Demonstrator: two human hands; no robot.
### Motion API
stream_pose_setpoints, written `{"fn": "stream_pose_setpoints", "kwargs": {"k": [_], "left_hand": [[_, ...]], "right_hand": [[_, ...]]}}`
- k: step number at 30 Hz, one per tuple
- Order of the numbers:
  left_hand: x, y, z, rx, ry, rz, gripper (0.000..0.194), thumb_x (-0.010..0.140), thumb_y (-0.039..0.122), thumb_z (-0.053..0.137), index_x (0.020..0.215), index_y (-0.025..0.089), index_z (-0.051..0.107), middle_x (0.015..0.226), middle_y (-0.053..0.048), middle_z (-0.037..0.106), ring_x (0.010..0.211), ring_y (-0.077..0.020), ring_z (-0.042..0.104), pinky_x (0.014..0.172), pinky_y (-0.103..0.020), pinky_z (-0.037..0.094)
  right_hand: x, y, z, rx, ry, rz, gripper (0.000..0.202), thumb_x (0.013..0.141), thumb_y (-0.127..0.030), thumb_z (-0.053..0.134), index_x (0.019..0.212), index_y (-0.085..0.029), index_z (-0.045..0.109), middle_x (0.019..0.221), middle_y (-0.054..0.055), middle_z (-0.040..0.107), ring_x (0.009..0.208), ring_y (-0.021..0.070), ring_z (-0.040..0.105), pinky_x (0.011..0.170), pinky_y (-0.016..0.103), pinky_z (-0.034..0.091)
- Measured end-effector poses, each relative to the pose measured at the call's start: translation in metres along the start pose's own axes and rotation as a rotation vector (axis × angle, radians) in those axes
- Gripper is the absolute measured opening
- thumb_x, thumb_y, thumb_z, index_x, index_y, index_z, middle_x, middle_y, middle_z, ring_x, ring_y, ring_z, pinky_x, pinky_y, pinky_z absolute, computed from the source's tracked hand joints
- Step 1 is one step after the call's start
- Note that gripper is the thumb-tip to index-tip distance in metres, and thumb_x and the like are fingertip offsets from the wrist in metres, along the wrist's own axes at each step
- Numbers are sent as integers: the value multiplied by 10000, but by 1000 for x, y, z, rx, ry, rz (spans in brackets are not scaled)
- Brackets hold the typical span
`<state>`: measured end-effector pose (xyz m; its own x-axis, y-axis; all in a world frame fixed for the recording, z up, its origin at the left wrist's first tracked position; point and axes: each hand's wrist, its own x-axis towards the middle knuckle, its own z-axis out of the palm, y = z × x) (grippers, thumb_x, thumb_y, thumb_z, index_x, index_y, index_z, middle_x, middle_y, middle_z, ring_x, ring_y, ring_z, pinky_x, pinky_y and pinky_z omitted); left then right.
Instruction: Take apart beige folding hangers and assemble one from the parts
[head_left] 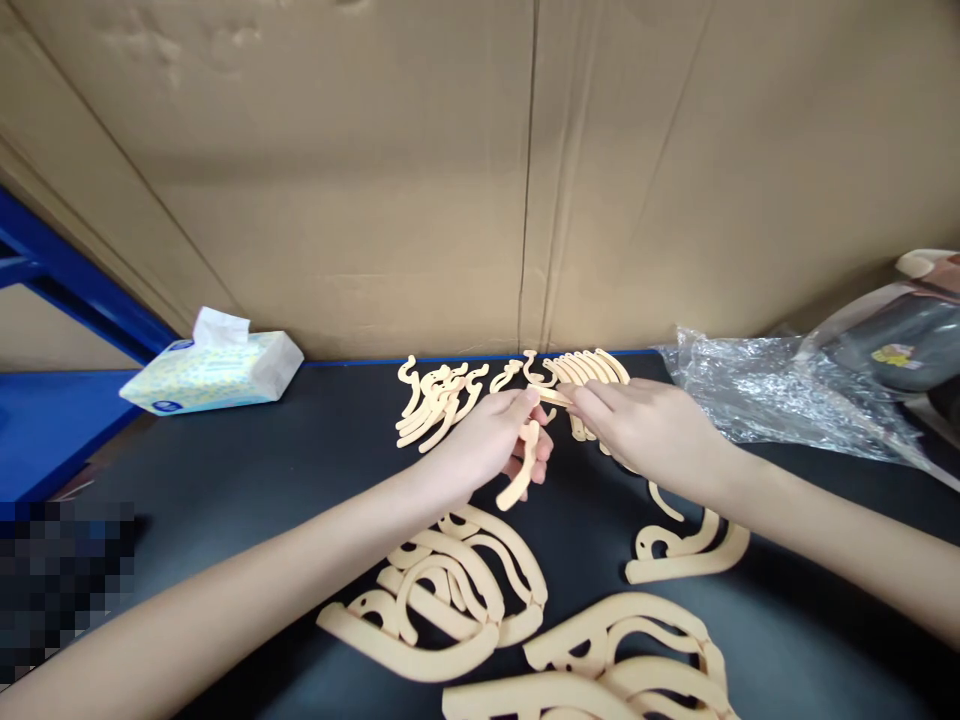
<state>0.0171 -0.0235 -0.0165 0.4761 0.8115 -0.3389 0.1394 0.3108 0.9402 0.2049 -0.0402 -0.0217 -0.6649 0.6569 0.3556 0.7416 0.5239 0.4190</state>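
My left hand (517, 430) is closed on beige curved plastic parts of a folding clothes hanger. One hanger arm (519, 480) hangs down from its fingers, and a flatter hanger piece (551, 396) stretches across to my right hand (626, 420). My right hand pinches the far end of that piece, its fingertips mostly hidden. Behind my left hand lies a loose heap of hanger hooks (435, 400). A neat row of curved hanger arms (592, 366) sits just beyond my right hand. Nearer to me are folded hangers (450, 655) piled on the black table.
A tissue box (217, 372) stands at the back left beside a blue metal frame (82, 275). Clear plastic wrap (757, 385) lies at the back right. More hangers (637, 610) are in front, and another (690, 570) under my right forearm. A cardboard wall (375, 200) closes the back.
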Motion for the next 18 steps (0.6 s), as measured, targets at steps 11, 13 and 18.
{"fn": "stream_pose_setpoints", "kwargs": {"k": [11,13,18], "left_hand": [[-12,-9,-4,1141,290,429,309,951,416,263,881,202,474,500,43,415,408,-124,424,446,-218,246],[-14,-3,-18,1343,366,400,315,956,388,256,906,200,504,545,19,468,483,-149,477,487,-233,258],[-4,5,-81,1425,442,262,396,948,412,257,809,211,568,885,-37,588,807,-198,585,617,-260,365]], "right_hand": [[8,7,4,740,-267,350,234,922,-207,307,823,-174,517,538,-14,580,393,108,480,438,231,308],[7,29,16,830,-199,537,289,938,-293,295,791,-177,515,530,-8,569,406,117,499,450,240,358],[-8,81,47,819,72,773,267,910,-434,379,885,-200,507,626,-8,587,530,136,551,551,276,439]]}}
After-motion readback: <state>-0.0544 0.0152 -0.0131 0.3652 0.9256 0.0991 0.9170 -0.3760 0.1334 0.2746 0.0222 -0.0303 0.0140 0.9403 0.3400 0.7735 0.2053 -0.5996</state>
